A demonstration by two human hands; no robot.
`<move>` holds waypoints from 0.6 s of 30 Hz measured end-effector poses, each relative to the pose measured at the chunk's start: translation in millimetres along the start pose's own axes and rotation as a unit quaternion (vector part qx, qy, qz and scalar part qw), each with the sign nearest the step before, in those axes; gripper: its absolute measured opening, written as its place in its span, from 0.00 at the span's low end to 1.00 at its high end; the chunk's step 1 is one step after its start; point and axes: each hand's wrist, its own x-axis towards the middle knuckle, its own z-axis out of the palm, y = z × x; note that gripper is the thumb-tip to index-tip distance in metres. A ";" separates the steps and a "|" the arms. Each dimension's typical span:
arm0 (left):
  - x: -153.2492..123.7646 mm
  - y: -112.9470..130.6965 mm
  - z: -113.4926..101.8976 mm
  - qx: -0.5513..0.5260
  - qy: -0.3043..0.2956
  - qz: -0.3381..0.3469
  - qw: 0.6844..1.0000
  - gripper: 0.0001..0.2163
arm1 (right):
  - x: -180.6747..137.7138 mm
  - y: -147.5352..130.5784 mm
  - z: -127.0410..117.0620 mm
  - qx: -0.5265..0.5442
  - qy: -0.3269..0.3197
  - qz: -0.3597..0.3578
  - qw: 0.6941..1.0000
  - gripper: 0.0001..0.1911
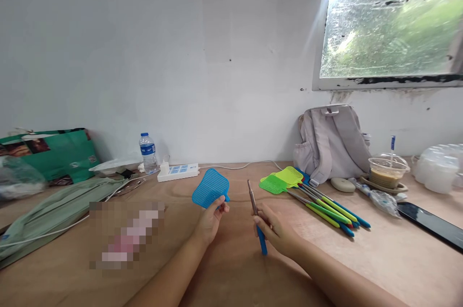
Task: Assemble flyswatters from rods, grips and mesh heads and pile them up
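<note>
My left hand (213, 220) pinches a blue fly swatter head (211, 187) near its short socket, with the mesh tilted up to the left. In my right hand (273, 227) is a fly swatter handle (263, 244) with a blue grip and a metal rod pointing up and away. The head and the rod are apart, with a gap of bare table between them. To the right of my right hand lies a pile of fly swatters (321, 201) with green, yellow-green and blue heads and grips, their heads overlapping.
A grey backpack (333, 145) leans on the wall behind the pile. At right are a drink cup (388, 172), a black phone-like slab (432, 225) and plastic containers (439, 169). Leftward stand a power strip (178, 172), a water bottle (147, 155) and a green bag (68, 155).
</note>
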 end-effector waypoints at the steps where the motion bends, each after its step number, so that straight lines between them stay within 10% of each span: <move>1: 0.2 0.3 -0.2 0.001 -0.001 -0.001 1.000 0.11 | -0.5 2.0 -1.8 -0.017 0.001 0.009 1.000 0.08; 18: 1.9 1.5 -3.1 0.034 0.012 -0.019 0.999 0.13 | -4.7 6.3 -17.7 -0.244 -0.079 0.019 0.966 0.09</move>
